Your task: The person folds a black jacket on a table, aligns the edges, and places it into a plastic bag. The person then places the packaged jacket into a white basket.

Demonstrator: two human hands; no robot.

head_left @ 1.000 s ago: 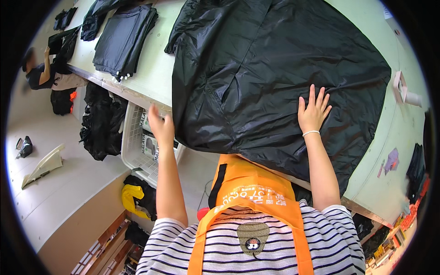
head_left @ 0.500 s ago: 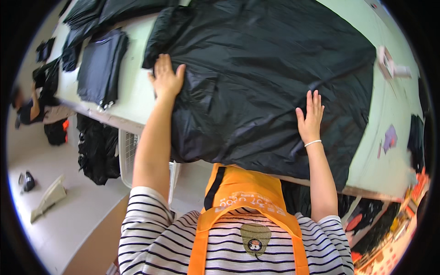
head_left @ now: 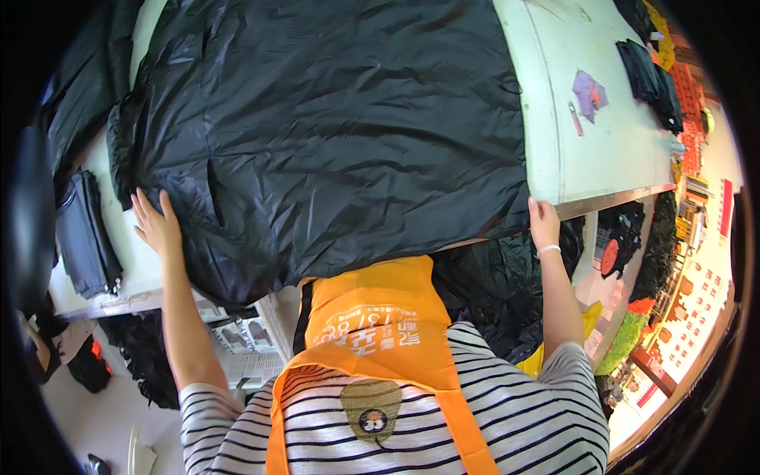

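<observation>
A large sheet of thin, shiny black cloth (head_left: 340, 142) lies spread over the pale table, wrinkled, with its near edge hanging slightly over the table's front. My left hand (head_left: 160, 228) rests at the cloth's near left edge, fingers stretched out and spread, gripping nothing. At the near right corner, my right hand (head_left: 544, 224) has its fingers closed together on the cloth's edge. Whether the cloth is a garment or a plain piece does not show.
Folded dark garments (head_left: 85, 233) lie to the left on the table (head_left: 586, 170). A purple scrap (head_left: 590, 95) and a small pink-handled tool (head_left: 575, 119) sit at the right. Black cloth (head_left: 495, 293) is heaped below the table's front edge. A white crate (head_left: 245, 348) stands underneath, on the left.
My view has swung to the right. My right hand has gone from lying flat on the cloth to closing on its near right corner. My left hand stays open at the left edge.
</observation>
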